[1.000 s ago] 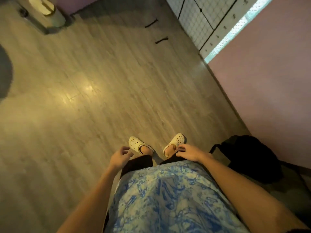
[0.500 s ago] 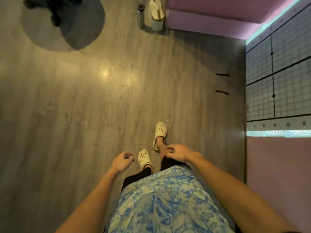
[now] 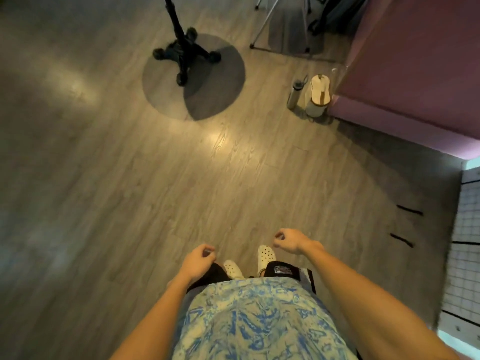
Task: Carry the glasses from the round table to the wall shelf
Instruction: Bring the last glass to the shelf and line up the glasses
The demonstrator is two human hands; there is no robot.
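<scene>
No glasses, round table top or wall shelf show in the head view. My left hand hangs low in front of my left thigh, fingers loosely curled, holding nothing. My right hand hangs a little higher over the floor to the right of my white clogs, fingers also loosely curled and empty. Below the hands are my blue patterned shirt and dark shorts. I stand on a wood-look floor.
A black wheeled stand base sits ahead over a round dark shadow. A metal bottle and a white bag stand by the pink wall. A tripod is at the top. A white grid panel lines the right.
The view has swung round: the wheeled stand, bottle and bag have come nearer and toward centre. My right hand has lifted off my thigh and moved right.
</scene>
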